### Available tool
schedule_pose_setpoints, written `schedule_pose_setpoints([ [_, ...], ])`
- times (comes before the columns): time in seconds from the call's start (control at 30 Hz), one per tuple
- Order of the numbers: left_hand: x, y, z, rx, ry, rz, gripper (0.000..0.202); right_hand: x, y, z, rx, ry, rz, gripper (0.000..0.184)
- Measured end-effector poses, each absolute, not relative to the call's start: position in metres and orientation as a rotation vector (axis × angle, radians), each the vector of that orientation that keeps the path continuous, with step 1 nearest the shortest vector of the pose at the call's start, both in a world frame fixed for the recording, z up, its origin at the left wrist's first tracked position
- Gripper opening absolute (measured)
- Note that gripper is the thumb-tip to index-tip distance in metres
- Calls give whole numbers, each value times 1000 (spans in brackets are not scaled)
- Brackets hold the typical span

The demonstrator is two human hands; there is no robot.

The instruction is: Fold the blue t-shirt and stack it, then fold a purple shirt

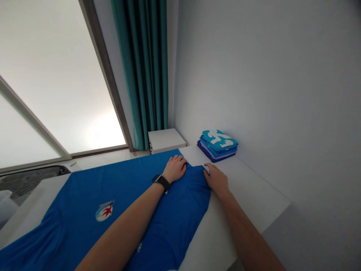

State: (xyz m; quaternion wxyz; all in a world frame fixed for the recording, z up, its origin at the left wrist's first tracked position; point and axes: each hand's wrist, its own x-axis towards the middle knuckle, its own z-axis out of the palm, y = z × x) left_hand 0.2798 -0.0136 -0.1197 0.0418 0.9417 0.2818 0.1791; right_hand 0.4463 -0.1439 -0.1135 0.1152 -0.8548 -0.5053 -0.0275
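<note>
Far L: big pale window [56, 67] w/ dark frame, v. bright in its lower R part. Below it, near L edge, a dark grey thing w/ black rim [31, 184], only partly in view; can't tell what. A bit of something white [6, 203] beside it, cut off by the edge.

Next, the blue shirt [126, 184], spread over the white counter [254, 188], running from near L to approx. the middle. Mostly flat, w/ some creases at the near L end & along the R side. Round badge [104, 212] w/ a red shape on its L half.

Teal curtain [149, 75] hangs behind, far side, in folds; small white cabinet [167, 139] stands just R of its foot, beyond the counter.

L arm crosses the shirt, dark watch [161, 182] on wrist. L hand [175, 167] lies palm down on the shirt nr its far edge, fingers close together, a bit bent; can't tell if it grips any cloth.

R hand [216, 177] is at the shirt's R far corner, fingers curved, gap btwn thumb & forefinger; can't tell if cloth is pinched.

Just beyond R hand: stack of folded clothes [217, 146], blues & purple, teal-and-white piece on top, on the counter nr the grey wall [267, 82].
</note>
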Motion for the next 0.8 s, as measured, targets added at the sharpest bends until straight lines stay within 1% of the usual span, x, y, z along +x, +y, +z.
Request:
schedule_pose_setpoints([
  [0.1,279,-12,-122,2879,834,555,26,431,-146,-107,-2347,-1527,-322,32],
  [0.17,279,-11,-122,2866,827,568,25,412,-150,-104,-2240,-1644,-358,31],
  [0.3,278,-11,-122,2857,838,586,24,366,-164,-106,-1995,-1989,-214,30],
  [0.4,278,-11,-121,2852,838,580,24,346,-180,-112,-1908,-2064,-75,32],
  [0.6,279,-10,-124,2858,829,594,24,346,-208,-119,-1845,-2216,105,62],
  [0.7,279,-9,-124,2870,822,606,24,349,-215,-119,-1858,-2236,187,68],
  [0.8,279,-10,-124,2874,821,607,24,349,-218,-119,-1874,-2235,226,67],
])
